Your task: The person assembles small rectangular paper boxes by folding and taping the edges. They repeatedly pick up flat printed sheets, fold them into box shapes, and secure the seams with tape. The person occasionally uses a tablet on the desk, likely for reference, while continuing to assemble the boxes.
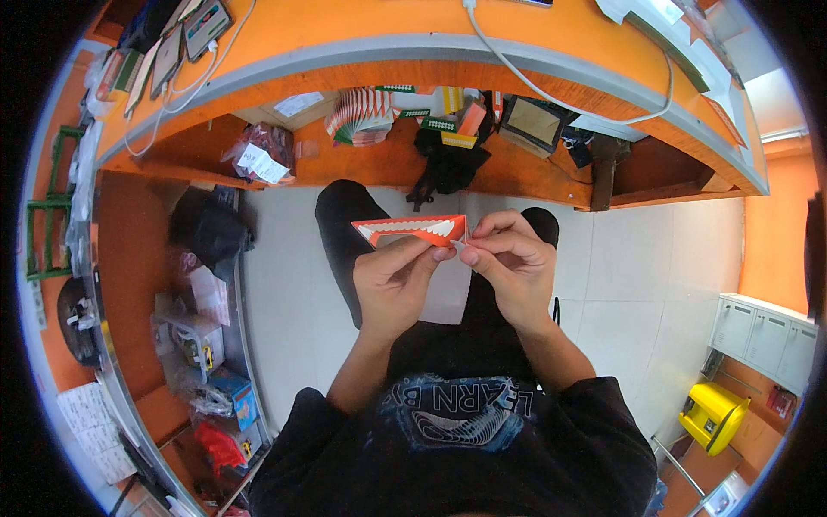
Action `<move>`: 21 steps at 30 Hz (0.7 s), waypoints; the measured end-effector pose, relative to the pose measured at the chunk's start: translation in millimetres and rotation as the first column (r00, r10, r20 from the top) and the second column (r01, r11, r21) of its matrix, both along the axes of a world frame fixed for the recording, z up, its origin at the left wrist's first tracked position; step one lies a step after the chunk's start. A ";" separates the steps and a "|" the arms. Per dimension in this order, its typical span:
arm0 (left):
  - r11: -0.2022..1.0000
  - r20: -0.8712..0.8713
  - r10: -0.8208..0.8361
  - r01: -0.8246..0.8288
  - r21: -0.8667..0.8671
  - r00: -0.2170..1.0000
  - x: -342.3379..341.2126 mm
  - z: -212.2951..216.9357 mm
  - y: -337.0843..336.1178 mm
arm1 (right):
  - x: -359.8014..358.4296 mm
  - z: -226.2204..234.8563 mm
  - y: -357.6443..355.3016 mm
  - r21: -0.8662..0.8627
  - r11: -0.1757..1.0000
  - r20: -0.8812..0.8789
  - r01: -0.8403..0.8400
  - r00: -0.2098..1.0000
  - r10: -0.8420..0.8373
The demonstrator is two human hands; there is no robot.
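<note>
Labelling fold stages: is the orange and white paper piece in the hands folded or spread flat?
Folded. The orange and white paper piece forms a narrow pointed wedge, pinched at its right end by the left hand and right hand.

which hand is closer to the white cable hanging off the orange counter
Right. The right hand is below the white cable, slightly left of its loop; the left hand sits farther left.
</note>
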State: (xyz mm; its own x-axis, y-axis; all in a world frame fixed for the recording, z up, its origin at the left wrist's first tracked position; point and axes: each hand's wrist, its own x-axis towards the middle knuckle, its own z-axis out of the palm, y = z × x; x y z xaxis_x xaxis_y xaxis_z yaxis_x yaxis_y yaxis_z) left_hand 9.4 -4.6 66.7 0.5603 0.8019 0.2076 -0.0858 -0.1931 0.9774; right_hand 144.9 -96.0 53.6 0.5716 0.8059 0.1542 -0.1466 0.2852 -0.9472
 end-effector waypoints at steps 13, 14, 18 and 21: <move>0.996 0.036 -0.025 0.028 -0.085 0.999 -4.3 2.0 -2.3 | 4.4 9.6 -2.6 -0.052 0.999 0.160 0.001 0.987 0.007; 0.996 0.052 -0.023 0.027 -0.085 0.998 -3.6 2.7 -2.4 | 4.1 11.3 -1.9 -0.041 0.999 0.115 -0.012 0.993 0.016; 0.992 0.014 -0.025 0.026 -0.126 1.000 -3.7 7.4 -2.4 | 5.5 12.2 -1.1 -0.020 0.998 0.019 -0.053 0.998 0.053; 0.994 -0.038 -0.031 0.027 -0.104 0.999 -3.7 11.6 -3.2 | 8.5 11.0 -3.5 -0.061 0.995 -0.017 -0.077 0.997 0.076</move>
State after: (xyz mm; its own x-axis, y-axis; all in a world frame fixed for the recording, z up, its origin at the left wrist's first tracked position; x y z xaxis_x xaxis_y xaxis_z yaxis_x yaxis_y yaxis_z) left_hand 5.7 -7.8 78.3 0.5898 0.8011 0.1019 -0.0509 -0.0890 0.9947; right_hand 153.4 -99.5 64.7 0.5100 0.8549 0.0949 -0.1796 0.2137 -0.9602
